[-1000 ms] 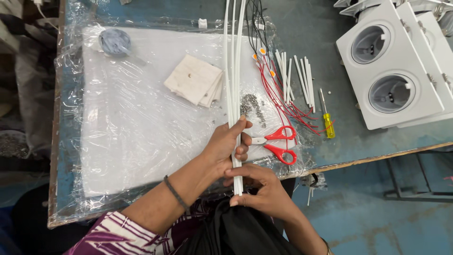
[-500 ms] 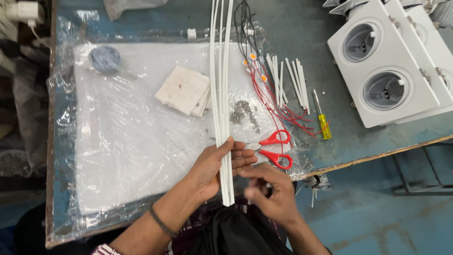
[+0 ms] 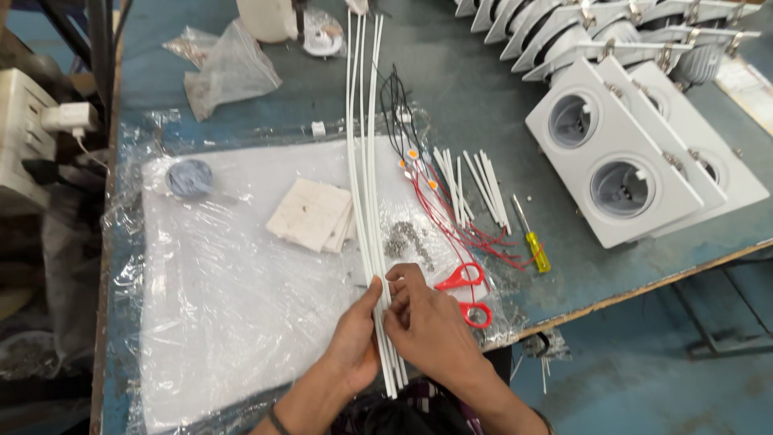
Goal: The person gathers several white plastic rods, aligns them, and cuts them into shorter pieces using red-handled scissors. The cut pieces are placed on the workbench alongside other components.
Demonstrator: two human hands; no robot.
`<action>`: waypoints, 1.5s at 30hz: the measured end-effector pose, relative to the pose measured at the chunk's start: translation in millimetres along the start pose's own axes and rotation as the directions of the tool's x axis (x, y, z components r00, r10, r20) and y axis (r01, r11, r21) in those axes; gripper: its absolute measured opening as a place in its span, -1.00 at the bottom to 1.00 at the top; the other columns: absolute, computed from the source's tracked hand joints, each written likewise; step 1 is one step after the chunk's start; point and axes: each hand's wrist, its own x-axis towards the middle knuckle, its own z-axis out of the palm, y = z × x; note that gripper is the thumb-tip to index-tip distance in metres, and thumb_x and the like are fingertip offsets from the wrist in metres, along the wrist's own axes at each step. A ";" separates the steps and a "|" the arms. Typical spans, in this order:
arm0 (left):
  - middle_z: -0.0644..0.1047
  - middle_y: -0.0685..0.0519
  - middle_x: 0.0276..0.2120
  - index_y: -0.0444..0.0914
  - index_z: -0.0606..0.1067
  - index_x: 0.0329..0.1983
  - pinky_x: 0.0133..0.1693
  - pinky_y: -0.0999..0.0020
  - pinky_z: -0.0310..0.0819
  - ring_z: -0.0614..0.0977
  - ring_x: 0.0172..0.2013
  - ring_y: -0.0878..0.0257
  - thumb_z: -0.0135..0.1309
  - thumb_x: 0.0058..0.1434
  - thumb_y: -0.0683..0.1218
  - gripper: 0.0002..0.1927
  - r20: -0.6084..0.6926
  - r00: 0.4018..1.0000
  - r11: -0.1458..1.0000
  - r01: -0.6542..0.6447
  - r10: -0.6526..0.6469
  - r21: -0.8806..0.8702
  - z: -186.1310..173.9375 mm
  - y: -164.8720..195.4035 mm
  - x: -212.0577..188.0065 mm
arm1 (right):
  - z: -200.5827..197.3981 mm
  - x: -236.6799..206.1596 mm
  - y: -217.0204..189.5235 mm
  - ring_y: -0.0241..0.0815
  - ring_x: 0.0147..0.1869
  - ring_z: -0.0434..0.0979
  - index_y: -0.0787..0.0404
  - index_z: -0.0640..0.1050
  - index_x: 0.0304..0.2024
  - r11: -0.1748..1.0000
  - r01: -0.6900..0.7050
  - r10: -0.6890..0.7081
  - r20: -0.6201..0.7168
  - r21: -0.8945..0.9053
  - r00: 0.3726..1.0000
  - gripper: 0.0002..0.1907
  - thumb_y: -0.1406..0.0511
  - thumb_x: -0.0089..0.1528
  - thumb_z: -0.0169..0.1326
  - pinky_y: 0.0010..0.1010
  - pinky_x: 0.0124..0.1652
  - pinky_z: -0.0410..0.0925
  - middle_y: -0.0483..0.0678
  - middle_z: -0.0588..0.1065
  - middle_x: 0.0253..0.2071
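A bundle of long thin white tubes [image 3: 364, 161] runs from the table's far side to its near edge. My left hand [image 3: 354, 342] grips the bundle from the left near its lower end. My right hand [image 3: 425, 322] pinches the same tubes from the right, fingertips touching them. Red-handled scissors [image 3: 465, 292] lie just right of my right hand, partly hidden by it. A small heap of grey screws [image 3: 407, 240] sits right of the tubes, above my hands.
Plastic-wrapped white sheet [image 3: 225, 298] covers the blue table. On it lie square white plates [image 3: 310, 213], short white tube pieces [image 3: 479, 185], red and black wires [image 3: 439, 209], a yellow screwdriver [image 3: 533, 239], a grey tape roll [image 3: 189, 177]. White twin downlight housings [image 3: 620, 161] stack at right.
The view has tilted up, showing more of the far table. My right hand has come up from the table edge onto the tubes, beside my left hand.
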 end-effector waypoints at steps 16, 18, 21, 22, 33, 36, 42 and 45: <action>0.58 -0.05 -0.14 -0.26 0.44 0.15 -0.07 0.24 0.60 0.63 -0.14 0.17 -0.21 0.46 0.12 -0.57 0.145 0.989 0.999 -0.041 0.037 0.026 -11.9 -8.7 1.0 | -7.8 -7.4 2.3 -0.20 -0.56 0.56 0.27 0.36 0.03 0.983 -0.179 0.166 0.196 0.048 0.966 -0.49 0.41 0.03 0.15 -0.38 -0.50 0.39 -0.03 0.53 -0.59; 0.56 -0.06 -0.14 -0.32 0.44 0.12 -0.05 0.23 0.58 0.61 -0.15 0.17 -0.16 0.53 0.09 -0.60 0.186 0.979 0.995 -0.093 0.084 0.037 -17.1 -9.9 1.6 | -8.5 -15.4 7.6 -0.23 -0.55 0.53 0.27 0.41 0.00 0.986 -0.150 0.133 0.181 0.079 0.974 -0.56 0.43 0.06 0.17 -0.41 -0.49 0.38 -0.02 0.52 -0.56; 0.53 -0.04 -0.13 -0.36 0.43 0.05 0.02 0.20 0.58 0.60 -0.12 0.18 -0.12 0.58 0.04 -0.66 0.189 0.975 0.991 -0.128 0.119 0.035 -15.2 -10.4 -0.4 | -11.6 -18.6 16.4 -0.31 -0.35 0.68 0.28 0.48 -0.07 0.934 -0.037 0.049 -0.025 0.354 0.999 -0.73 0.42 0.19 0.20 -0.50 -0.39 0.44 -0.02 0.61 -0.33; 0.54 -0.05 -0.14 -0.36 0.43 0.01 0.03 0.17 0.60 0.62 -0.12 0.16 -0.14 0.53 0.04 -0.65 0.158 0.983 0.994 -0.100 0.092 0.045 -11.4 -9.3 -1.0 | -16.0 -10.8 21.0 -0.26 -0.32 0.66 0.27 0.53 -0.08 0.964 0.033 -0.007 -0.099 0.263 0.995 -0.76 0.42 0.19 0.19 -0.47 -0.40 0.42 -0.01 0.60 -0.26; 0.61 -0.05 -0.26 -0.32 0.43 0.01 -0.41 0.39 0.51 0.62 -0.36 0.26 -0.21 0.50 0.08 -0.62 0.097 0.994 0.981 -0.064 0.047 0.183 -7.9 -0.7 -3.4 | -9.0 56.7 29.4 0.02 -0.16 0.60 0.20 0.61 -0.01 0.983 0.114 -0.092 0.146 -0.146 0.985 -0.66 0.25 0.18 0.20 -0.23 -0.15 0.44 0.05 0.57 -0.13; 0.62 -0.04 -0.29 -0.32 0.42 0.01 -0.53 0.46 0.41 0.57 -0.43 0.31 -0.17 0.54 0.06 -0.65 0.143 0.988 0.983 -0.081 0.057 0.167 -17.7 -7.8 0.4 | -8.6 56.1 34.2 -0.07 -0.25 0.62 0.21 0.58 0.00 0.996 -0.033 0.048 0.189 -0.081 0.981 -0.63 0.23 0.16 0.21 -0.31 -0.21 0.46 0.01 0.61 -0.33; 0.63 -0.15 -0.26 -0.30 0.41 0.03 -0.30 0.27 0.66 0.68 -0.30 0.14 -0.16 0.43 0.08 -0.63 0.071 0.997 0.987 -0.053 0.043 0.154 -8.3 -3.2 -2.3 | -13.5 69.9 42.1 -0.24 -0.37 0.60 0.31 0.63 -0.07 0.969 -0.174 0.124 0.262 0.176 0.957 -0.70 0.33 0.16 0.14 -0.42 -0.33 0.45 -0.02 0.60 -0.41; 0.62 -0.18 -0.20 -0.39 0.40 0.09 -0.13 0.16 0.71 0.71 -0.17 0.05 -0.11 0.42 -0.01 -0.64 0.079 0.995 0.988 -0.068 0.057 0.142 0.2 2.1 -5.9 | -12.0 69.7 37.5 -0.30 -0.37 0.59 0.28 0.65 -0.04 0.987 -0.114 0.083 0.255 0.111 0.963 -0.66 0.35 0.13 0.16 -0.46 -0.33 0.45 -0.07 0.61 -0.42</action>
